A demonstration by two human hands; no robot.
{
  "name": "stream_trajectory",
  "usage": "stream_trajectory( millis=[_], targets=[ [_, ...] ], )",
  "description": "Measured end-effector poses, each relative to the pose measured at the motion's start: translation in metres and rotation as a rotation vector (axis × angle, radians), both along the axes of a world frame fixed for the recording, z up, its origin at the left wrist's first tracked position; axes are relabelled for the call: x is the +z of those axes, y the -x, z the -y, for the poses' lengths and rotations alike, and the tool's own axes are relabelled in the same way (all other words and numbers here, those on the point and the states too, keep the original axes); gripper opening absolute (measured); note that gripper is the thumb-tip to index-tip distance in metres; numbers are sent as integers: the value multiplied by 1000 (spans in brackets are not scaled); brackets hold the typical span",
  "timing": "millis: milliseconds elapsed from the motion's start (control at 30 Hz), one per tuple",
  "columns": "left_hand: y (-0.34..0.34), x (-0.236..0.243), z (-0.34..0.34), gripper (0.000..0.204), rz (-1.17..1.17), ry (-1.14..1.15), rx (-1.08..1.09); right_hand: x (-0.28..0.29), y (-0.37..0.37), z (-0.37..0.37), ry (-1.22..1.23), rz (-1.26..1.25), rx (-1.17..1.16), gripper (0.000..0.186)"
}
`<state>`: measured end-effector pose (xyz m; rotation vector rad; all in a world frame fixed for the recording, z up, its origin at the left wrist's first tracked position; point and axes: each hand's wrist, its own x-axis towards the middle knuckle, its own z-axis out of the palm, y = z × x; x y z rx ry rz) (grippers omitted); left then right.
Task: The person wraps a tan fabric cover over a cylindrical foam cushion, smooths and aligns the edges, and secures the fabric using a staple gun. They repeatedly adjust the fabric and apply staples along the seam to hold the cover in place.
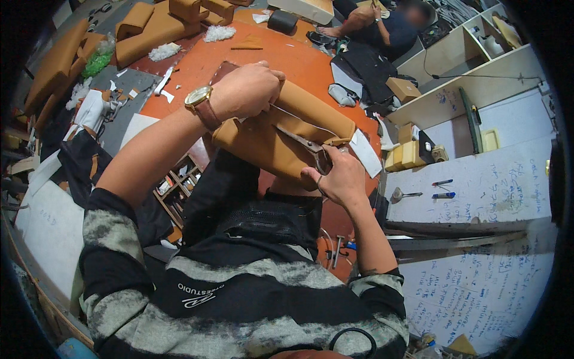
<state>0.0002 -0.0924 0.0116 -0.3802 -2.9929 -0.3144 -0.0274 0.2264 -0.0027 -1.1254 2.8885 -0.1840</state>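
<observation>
A folded tan leather piece [256,148] lies over my lap, its surface padded-looking and smooth. My left hand [254,88] is closed at its upper left edge, with the fingertips turned out of sight. A thin white line [302,118], like a cord or a raw edge, runs from beneath that hand across the leather toward the right. In my right hand [342,176] is a pair of dark metal scissors [299,140]. Their blades point left and lie against the leather, just below the white line.
An orange floor surface [287,51] spreads ahead, with tan cushions [158,33] and white stuffing [219,33] at the far left. Another person [382,30] sits at the far right. Beside me on the right, a white written-on board [472,191] holds pens [443,195] and yellow blocks [406,155].
</observation>
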Motion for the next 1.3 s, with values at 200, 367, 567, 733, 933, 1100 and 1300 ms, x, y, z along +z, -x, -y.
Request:
stream_trajectory(
  millis=[200,367,567,733,933,1100,1300],
  targets=[
    [1,-2,4,15,-40,-3,-26,-4,7,-5,-20,21,23,73],
    [3,-3,5,14,-52,24,-60,-4,10,-8,2,-1,48,72],
    [5,-11,7,11,-91,-3,-26,-3,0,9,51,-87,67,72],
    [2,-8,7,9,-116,48,-53,-3,-1,17,34,-101,64,72],
    [9,-18,11,9,-73,63,-19,-7,-1,15,-3,-83,60,70],
    [6,-17,8,12,-99,5,-7,-6,-4,21,59,-116,87,66],
    [0,-5,5,11,-55,5,-7,-1,-5,23,-25,-114,86,65]
  ],
)
